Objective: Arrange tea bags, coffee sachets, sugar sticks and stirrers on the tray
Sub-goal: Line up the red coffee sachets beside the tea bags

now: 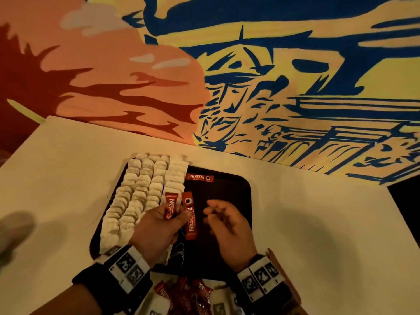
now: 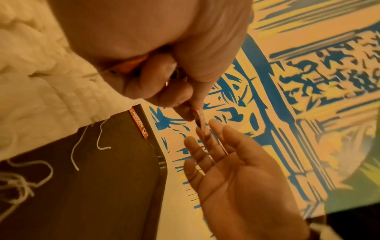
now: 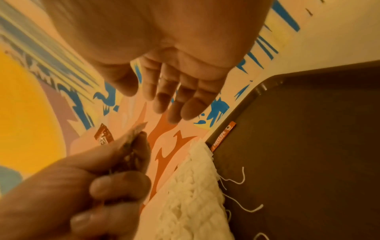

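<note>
A black tray (image 1: 229, 189) lies on the white table, its left half filled with rows of white tea bags (image 1: 141, 194). One red coffee sachet (image 1: 199, 177) lies flat at the tray's far edge. My left hand (image 1: 175, 215) hovers over the tray and pinches two red coffee sachets (image 1: 170, 206), one sticking up and the other (image 1: 190, 221) hanging lengthwise. In the left wrist view a held sachet (image 2: 201, 121) shows edge-on. My right hand (image 1: 216, 214) floats just right of them, fingers loosely bent, holding nothing; its bare palm (image 2: 236, 175) faces the sachets.
A heap of red sachets (image 1: 188, 296) and white packets (image 1: 218, 302) lies at the table's near edge below the tray. Loose tea bag strings (image 1: 179, 253) trail on the tray's dark floor. A painted wall (image 1: 272, 87) stands behind the table.
</note>
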`<move>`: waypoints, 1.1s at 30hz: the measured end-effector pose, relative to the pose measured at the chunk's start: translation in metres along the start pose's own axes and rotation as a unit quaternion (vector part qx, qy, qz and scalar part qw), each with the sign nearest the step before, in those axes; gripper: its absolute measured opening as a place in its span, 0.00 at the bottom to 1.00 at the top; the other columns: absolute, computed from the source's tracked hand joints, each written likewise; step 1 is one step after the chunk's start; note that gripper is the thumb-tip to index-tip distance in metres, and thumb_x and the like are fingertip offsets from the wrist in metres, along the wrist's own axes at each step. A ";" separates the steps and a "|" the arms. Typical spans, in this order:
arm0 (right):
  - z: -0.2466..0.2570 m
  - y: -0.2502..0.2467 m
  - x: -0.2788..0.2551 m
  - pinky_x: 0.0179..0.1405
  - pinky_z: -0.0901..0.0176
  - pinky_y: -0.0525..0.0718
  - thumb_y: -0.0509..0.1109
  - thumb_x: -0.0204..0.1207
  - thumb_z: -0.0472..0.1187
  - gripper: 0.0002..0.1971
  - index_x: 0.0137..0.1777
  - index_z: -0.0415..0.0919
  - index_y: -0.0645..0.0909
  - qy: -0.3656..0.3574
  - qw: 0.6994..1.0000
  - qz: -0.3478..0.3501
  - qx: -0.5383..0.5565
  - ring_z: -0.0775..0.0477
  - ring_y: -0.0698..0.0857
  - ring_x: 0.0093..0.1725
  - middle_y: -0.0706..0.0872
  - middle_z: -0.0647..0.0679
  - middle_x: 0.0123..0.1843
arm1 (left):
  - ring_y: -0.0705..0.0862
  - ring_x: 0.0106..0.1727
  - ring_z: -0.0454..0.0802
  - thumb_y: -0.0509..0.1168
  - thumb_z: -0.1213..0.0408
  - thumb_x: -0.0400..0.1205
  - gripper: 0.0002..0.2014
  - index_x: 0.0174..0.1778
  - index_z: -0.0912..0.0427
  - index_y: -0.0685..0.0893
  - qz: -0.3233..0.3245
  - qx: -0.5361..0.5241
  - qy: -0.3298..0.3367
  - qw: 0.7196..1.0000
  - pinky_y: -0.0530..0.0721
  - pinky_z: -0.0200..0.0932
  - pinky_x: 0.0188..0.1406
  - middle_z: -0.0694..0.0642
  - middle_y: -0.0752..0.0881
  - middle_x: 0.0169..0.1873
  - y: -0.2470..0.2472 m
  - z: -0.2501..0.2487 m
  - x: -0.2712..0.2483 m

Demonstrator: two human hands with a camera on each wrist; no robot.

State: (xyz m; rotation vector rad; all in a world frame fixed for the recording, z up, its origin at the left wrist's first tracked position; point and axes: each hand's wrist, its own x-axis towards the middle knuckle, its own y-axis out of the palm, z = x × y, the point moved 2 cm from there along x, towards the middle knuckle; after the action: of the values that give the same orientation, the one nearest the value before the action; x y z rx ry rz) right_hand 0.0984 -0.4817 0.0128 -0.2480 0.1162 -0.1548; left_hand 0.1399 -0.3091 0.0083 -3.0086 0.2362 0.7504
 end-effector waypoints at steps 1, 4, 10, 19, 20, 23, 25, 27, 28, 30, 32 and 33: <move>0.001 0.000 0.002 0.57 0.51 0.88 0.70 0.82 0.44 0.16 0.67 0.59 0.80 0.023 1.000 -0.009 0.001 0.54 0.89 0.56 0.89 0.62 0.56 | 0.71 0.16 0.44 0.72 0.66 0.81 0.12 0.30 0.51 0.87 0.017 0.032 0.014 0.999 0.69 0.34 0.16 0.47 0.77 0.16 0.002 -0.002 -0.002; 0.005 -0.001 0.013 0.51 0.56 0.89 0.74 0.79 0.46 0.17 0.68 0.57 0.82 0.062 0.996 0.036 -0.047 0.57 0.90 0.51 0.90 0.63 0.52 | 0.85 0.27 0.37 0.73 0.64 0.80 0.07 0.37 0.49 0.91 0.072 0.143 0.045 0.986 0.81 0.33 0.31 0.46 0.89 0.27 0.004 -0.005 -0.005; -0.001 -0.003 0.014 0.34 0.60 0.86 0.75 0.78 0.36 0.02 0.45 0.42 0.88 0.169 0.984 -0.029 0.048 0.51 0.89 0.34 0.93 0.46 0.39 | 0.90 0.41 0.40 0.77 0.55 0.75 0.03 0.43 0.45 0.92 0.086 0.196 0.028 0.976 0.87 0.42 0.50 0.45 0.93 0.38 -0.006 0.007 -0.002; -0.036 0.000 0.043 0.35 0.56 0.85 0.78 0.75 0.34 0.04 0.48 0.37 0.88 0.334 0.923 -0.104 0.161 0.47 0.88 0.37 0.93 0.43 0.41 | 0.86 0.34 0.37 0.71 0.46 0.79 0.06 0.43 0.41 0.89 -0.065 0.245 0.027 0.967 0.80 0.34 0.36 0.44 0.90 0.32 -0.026 0.015 0.022; -0.043 -0.001 0.054 0.36 0.55 0.84 0.78 0.75 0.36 0.05 0.49 0.38 0.89 0.348 0.914 -0.126 0.165 0.47 0.87 0.36 0.93 0.43 0.40 | 0.87 0.35 0.41 0.70 0.46 0.79 0.08 0.41 0.44 0.88 -0.079 0.235 0.017 0.969 0.81 0.38 0.37 0.46 0.90 0.31 -0.030 0.016 0.024; -0.065 -0.002 0.088 0.31 0.56 0.81 0.78 0.75 0.41 0.05 0.49 0.41 0.89 0.381 0.895 -0.166 0.162 0.50 0.83 0.30 0.90 0.45 0.35 | 0.89 0.41 0.48 0.69 0.48 0.81 0.09 0.40 0.47 0.88 -0.105 0.185 -0.005 0.977 0.84 0.46 0.45 0.48 0.90 0.33 -0.045 0.024 0.028; -0.074 0.001 0.105 0.30 0.57 0.84 0.78 0.76 0.42 0.06 0.49 0.42 0.89 0.395 0.894 -0.164 0.137 0.50 0.84 0.31 0.90 0.45 0.38 | 0.89 0.42 0.47 0.68 0.47 0.81 0.09 0.44 0.46 0.89 -0.098 0.166 -0.011 0.981 0.85 0.48 0.49 0.47 0.91 0.35 -0.052 0.029 0.029; -0.079 0.004 0.115 0.30 0.59 0.85 0.79 0.75 0.43 0.07 0.49 0.42 0.88 0.393 0.903 -0.154 0.083 0.49 0.85 0.32 0.91 0.43 0.40 | 0.90 0.41 0.48 0.68 0.47 0.81 0.09 0.45 0.47 0.89 -0.098 0.153 -0.024 0.983 0.87 0.51 0.51 0.47 0.91 0.34 -0.058 0.034 0.029; -0.080 0.007 0.119 0.30 0.58 0.86 0.79 0.75 0.45 0.07 0.48 0.43 0.87 0.385 0.909 -0.151 0.052 0.49 0.86 0.32 0.91 0.43 0.39 | 0.90 0.41 0.47 0.68 0.48 0.81 0.08 0.45 0.46 0.89 -0.100 0.149 -0.031 0.983 0.87 0.52 0.52 0.47 0.91 0.34 -0.060 0.036 0.029; -0.083 0.013 0.127 0.35 0.55 0.90 0.81 0.72 0.49 0.10 0.47 0.45 0.87 0.369 0.918 -0.147 -0.009 0.49 0.87 0.31 0.91 0.45 0.36 | 0.89 0.44 0.44 0.69 0.49 0.81 0.07 0.45 0.45 0.89 -0.098 0.148 -0.036 0.983 0.87 0.52 0.55 0.44 0.92 0.37 -0.063 0.039 0.028; -0.085 0.018 0.136 0.45 0.49 0.92 0.82 0.68 0.56 0.13 0.43 0.49 0.86 0.355 0.921 -0.146 -0.068 0.47 0.90 0.34 0.91 0.47 0.32 | 0.90 0.45 0.43 0.69 0.48 0.81 0.07 0.46 0.45 0.90 -0.088 0.157 -0.037 0.983 0.87 0.54 0.57 0.43 0.92 0.39 -0.065 0.041 0.027; -0.088 0.019 0.140 0.48 0.46 0.92 0.82 0.65 0.59 0.15 0.41 0.51 0.85 0.347 0.922 -0.143 -0.097 0.46 0.91 0.37 0.91 0.48 0.33 | 0.90 0.46 0.43 0.69 0.48 0.81 0.08 0.46 0.46 0.90 -0.082 0.158 -0.040 0.983 0.87 0.54 0.57 0.43 0.92 0.40 -0.066 0.042 0.028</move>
State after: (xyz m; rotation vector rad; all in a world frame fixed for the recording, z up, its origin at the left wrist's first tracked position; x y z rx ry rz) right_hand 0.2269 -0.5073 -0.0900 -0.4012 0.8073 -0.5216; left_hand 0.1555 -0.2448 -0.0420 -2.6545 0.0927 0.7372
